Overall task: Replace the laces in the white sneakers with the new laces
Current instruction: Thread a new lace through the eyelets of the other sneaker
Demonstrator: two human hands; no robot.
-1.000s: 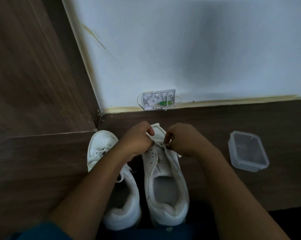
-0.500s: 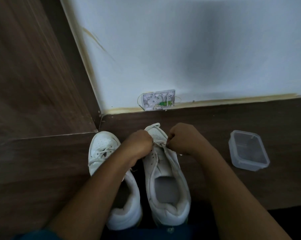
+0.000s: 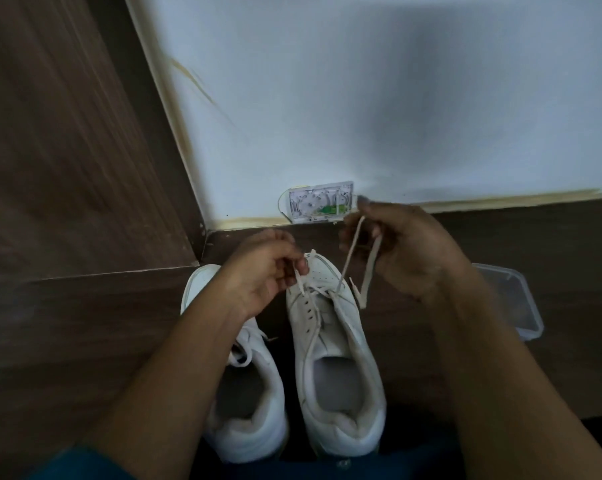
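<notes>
On the dark floor [image 3: 84,341] the left sneaker [image 3: 247,431] stands with its lace in place and nobody touches it. Just to the right of its toe, the left hand [image 3: 261,271] has its fingers curled and pinches one short end of the lace [image 3: 349,254] above the toe of the right sneaker [image 3: 337,341]. This shoe stands close beside the first one. Only its far eyelets, near the toe, carry lace, and the nearer ones are empty. I cannot tell whether this lace is the old one or the new one.

From the far eyelets the lace rises to the right hand [image 3: 403,247], which is lifted above the floor. Its fingers are bent around the lace, and the free end hangs down beside the shoe. Further right, a clear plastic container [image 3: 514,299] lies partly hidden behind the forearm.

The main risk, in my view, is the uneven pull. Neither hand holds the shoe, so a strong pull by the right hand may drag the short end out of the left fingers and back through the eyelet, or may slide the shoe. The flat lace may also twist in the eyelets.
</notes>
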